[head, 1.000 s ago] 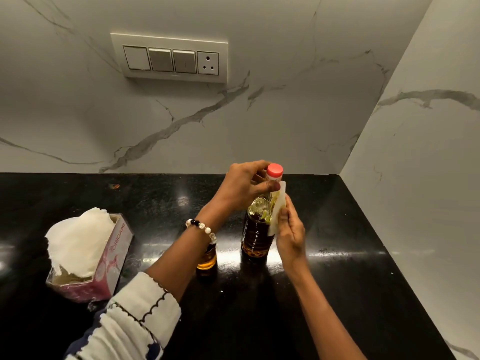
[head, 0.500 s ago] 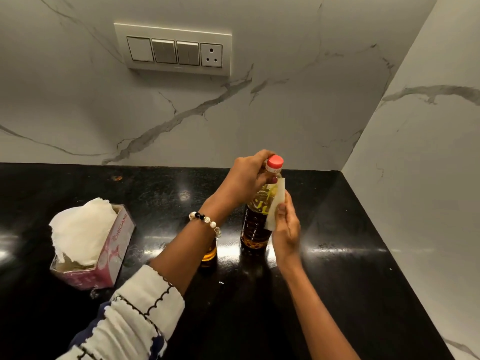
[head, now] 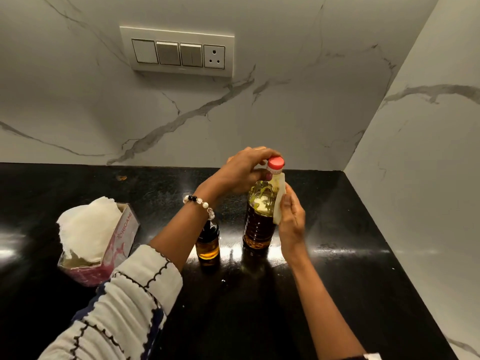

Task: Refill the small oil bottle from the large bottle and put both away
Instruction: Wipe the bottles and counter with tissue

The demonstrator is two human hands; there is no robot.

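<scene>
A: Two bottles stand upright on the black bench (head: pixel 337 255), toward its back right corner. The large bottle (head: pixel 259 216) is nearer that corner, red cap (head: pixel 275 162) on; the small oil bottle (head: pixel 207 242) stands just beside it on the left, partly hidden behind the forearm.

B: Hands?

A: The left hand (head: pixel 244 172) reaches over, fingers curled round the large bottle's neck just under the cap. The right hand (head: pixel 291 219) lies with fairly straight fingers against the bottle's right side, pressing a white tissue (head: pixel 280 201) to the wall.

B: Step in hand?

A: Judged: wiping oil off the large bottle, pouring done. Amber oil shows in the small bottle; whether its own lid is on, cannot tell.

B: Next move calls for?

A: Finishing the wipe, checking that the red cap is tight, dropping the tissue, then carrying each bottle upright to storage. Oily walls may slip, so a firm grip round the body. A tissue box (head: pixel 114 245) sits near the bench's left end.
</scene>
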